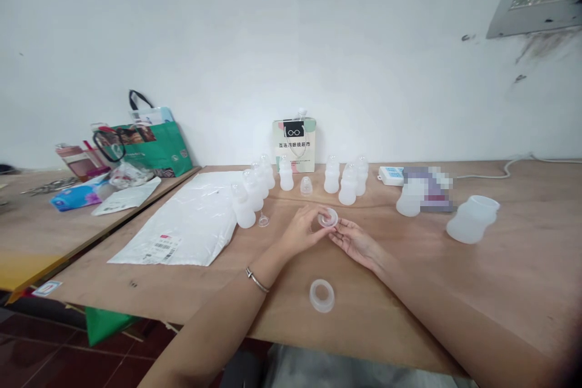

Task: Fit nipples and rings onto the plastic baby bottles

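Note:
Between both hands, above the table, is a translucent bottle collar ring (334, 218). My left hand (304, 229), with a bracelet on its wrist, pinches it with fingertips at its opening. My right hand (357, 244) grips the lower right edge with thumb and fingers. Whether anything sits inside the held ring is too small to tell. A second collar ring (322, 308) lies flat on the table nearer to me. A clear bottle nipple (264, 220) stands to the left, beside a capped baby bottle (246, 213). A small clear cap (306, 187) stands behind my hands.
Several capped bottles (348, 188) stand at the back. Two frosted bottle bodies, a nearer open one (470, 221) and another (409, 200), stand right. A white plastic mailer (182, 218) lies left. A paper bag (294, 160) leans on the wall; a green bag (168, 148) is far left.

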`<state>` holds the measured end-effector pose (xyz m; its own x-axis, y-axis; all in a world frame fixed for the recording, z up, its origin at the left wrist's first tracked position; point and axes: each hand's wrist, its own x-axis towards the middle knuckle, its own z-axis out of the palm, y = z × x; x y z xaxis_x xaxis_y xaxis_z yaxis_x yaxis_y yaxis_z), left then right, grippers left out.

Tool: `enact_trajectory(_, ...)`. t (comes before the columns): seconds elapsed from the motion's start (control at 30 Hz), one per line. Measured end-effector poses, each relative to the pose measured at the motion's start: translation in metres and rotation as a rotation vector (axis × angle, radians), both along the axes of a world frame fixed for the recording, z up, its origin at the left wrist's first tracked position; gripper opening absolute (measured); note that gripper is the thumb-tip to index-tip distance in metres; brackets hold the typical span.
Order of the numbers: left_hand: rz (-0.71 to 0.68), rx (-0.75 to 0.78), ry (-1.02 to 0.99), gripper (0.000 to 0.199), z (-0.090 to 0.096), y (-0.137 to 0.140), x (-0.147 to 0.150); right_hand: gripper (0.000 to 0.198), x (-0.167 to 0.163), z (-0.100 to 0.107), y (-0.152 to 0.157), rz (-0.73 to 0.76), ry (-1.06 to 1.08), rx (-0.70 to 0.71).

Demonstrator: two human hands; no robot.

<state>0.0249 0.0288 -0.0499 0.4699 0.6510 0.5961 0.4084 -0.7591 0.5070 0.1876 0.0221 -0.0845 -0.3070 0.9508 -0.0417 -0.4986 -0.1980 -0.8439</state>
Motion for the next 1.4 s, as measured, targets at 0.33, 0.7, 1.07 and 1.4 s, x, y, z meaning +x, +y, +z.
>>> enact_trajectory(0.33, -0.014, -0.018, 0.071, 0.043, 0.004, -0.004, 0.000, 0.019, -0.002, -0.002, 0.003, -0.077, -0.079, 0.055)
enact_trajectory(0.7, 0.197, 0.051, 0.016, 0.031, 0.005, -0.007, 0.009, 0.018, -0.004, -0.001, 0.003, -0.057, -0.082, 0.048)
enact_trajectory(1.07, 0.086, 0.075, 0.054, 0.032, 0.014, -0.022, 0.009, 0.015, -0.004, 0.006, -0.004, -0.013, -0.118, 0.031)
enact_trajectory(1.4, 0.106, -0.110, 0.163, 0.037, 0.005, 0.001, -0.004, 0.025, 0.002, 0.005, 0.003, -0.252, -0.247, 0.132)
